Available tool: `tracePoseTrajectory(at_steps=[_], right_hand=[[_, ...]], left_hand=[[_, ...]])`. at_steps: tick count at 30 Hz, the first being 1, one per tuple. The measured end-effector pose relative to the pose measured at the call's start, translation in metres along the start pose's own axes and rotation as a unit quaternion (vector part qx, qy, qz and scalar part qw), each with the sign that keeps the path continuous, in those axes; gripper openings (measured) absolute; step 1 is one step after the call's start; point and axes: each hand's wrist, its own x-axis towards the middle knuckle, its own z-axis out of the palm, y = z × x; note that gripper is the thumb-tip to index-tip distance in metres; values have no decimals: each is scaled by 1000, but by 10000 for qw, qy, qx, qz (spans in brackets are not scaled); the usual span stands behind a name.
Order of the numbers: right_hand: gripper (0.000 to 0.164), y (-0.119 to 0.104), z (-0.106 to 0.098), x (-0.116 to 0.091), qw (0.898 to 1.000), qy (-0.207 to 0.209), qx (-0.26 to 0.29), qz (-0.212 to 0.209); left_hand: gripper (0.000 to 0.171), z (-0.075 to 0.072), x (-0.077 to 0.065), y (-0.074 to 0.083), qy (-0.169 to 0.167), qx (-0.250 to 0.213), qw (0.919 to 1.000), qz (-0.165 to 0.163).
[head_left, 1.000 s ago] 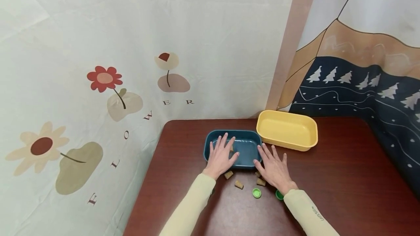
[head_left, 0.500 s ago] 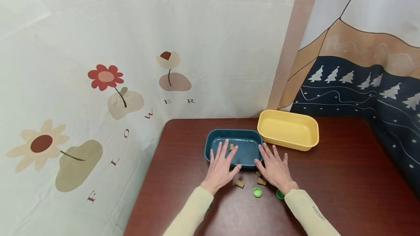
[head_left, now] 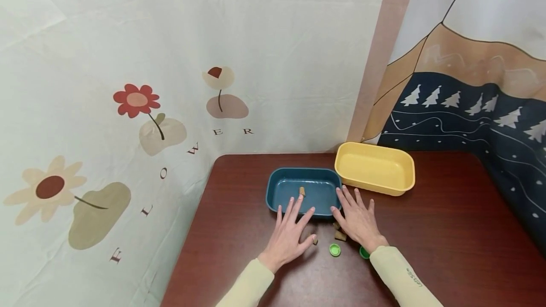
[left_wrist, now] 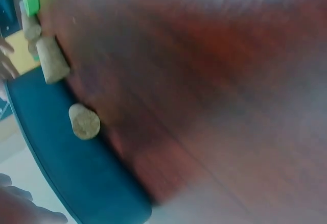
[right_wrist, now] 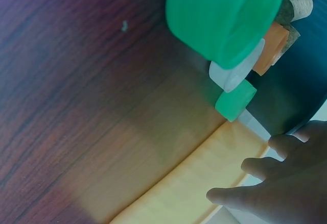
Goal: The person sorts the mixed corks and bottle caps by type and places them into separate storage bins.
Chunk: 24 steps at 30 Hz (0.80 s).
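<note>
My left hand (head_left: pixel 286 240) has its fingers spread, fingertips over the near rim of the dark blue bin (head_left: pixel 281 171). Inside that bin, just beyond the fingertips, is a cork (head_left: pixel 302 191). Another cork (head_left: pixel 314 239) peeks out beside the left thumb. The right hand (head_left: pixel 360 221) is also spread, with fingertips at the bin's near right corner. Below it are a cork (head_left: pixel 340 235) and a dark green cap (head_left: pixel 364 253), partly covered by the hand and sleeve. Two corks (left_wrist: pixel 52 60) show along the bin's wall in the left wrist view.
A yellow bin (head_left: pixel 375 169) stands right beside the blue one. A bright green cap (head_left: pixel 334 250) lies on the brown table (head_left: pixel 448 231) between the forearms. In the right wrist view, a white cap (right_wrist: pixel 237 68) and an orange cap (right_wrist: pixel 271 48) show. A printed cloth (head_left: pixel 294 60) hangs behind.
My left hand has drawn back toward me from over the blue bin, uncovering the cork inside and covering part of one on the table. The right hand has stayed in place.
</note>
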Motion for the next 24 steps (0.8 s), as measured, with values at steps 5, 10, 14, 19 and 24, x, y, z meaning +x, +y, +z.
tracePoseTrajectory(at_steps=[5,10,14,19,24], right_hand=[[70,1,0,0,10000,10,3,-14],[70,2,-1,1,10000,3,-9,-13],[70,2,-1,1,10000,7,-2,-15],[70,1,0,-1,10000,21,-2,-12],[71,1,1,-2,10000,26,-42,-54]], left_hand=[[70,0,-9,7,-36,232,9993,304],[69,1,-17,10,-8,457,9967,677],[67,2,-21,12,104,517,9928,1073],[64,4,-27,14,77,589,9883,1404],[63,6,-31,18,-221,575,9883,1398]])
